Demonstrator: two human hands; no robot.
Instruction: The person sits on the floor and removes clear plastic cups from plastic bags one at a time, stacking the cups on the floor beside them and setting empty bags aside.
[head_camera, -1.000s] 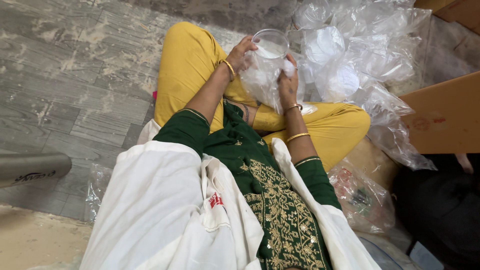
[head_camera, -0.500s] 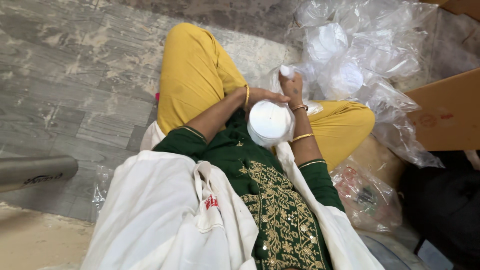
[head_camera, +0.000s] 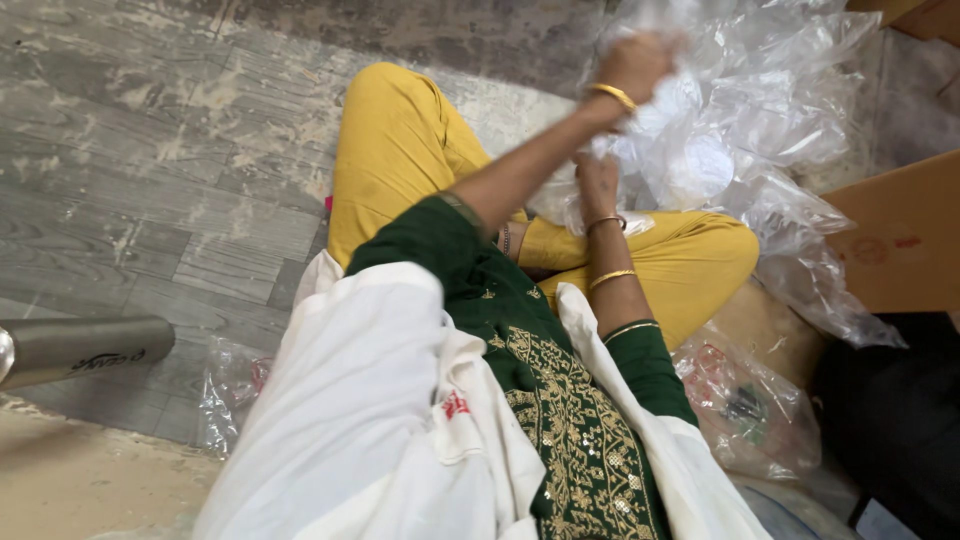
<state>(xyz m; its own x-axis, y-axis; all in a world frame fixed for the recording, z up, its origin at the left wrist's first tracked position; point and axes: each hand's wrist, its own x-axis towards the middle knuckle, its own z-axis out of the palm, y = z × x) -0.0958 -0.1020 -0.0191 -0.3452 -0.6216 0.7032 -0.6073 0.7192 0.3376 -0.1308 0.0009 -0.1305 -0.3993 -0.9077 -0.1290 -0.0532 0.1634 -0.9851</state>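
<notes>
A person is seen from above, seated cross-legged on a grey stone floor (head_camera: 150, 170) in yellow trousers, a green embroidered tunic and a white cloth draped over the lap. The left hand (head_camera: 635, 65) is raised far out over the knees and is closed around a bunch of clear plastic wrapping (head_camera: 665, 105), the fingers curled together on the film, though motion blur softens the detail. The right hand (head_camera: 598, 185) is held lower, just beside the right knee, pressed into the lower folds of the same wrapping; whether its fingers are clamped or spread cannot be told, as the film hides them. Gold bangles are worn on both wrists. The wrapping belongs to a large heap of clear plastic bags (head_camera: 770, 120) piled far right of the legs. A cardboard box (head_camera: 900, 240) is seen at the right edge, a smaller packed plastic bag (head_camera: 750, 410) near the right hip, and a grey metal cylinder (head_camera: 80, 348) at the near left.
</notes>
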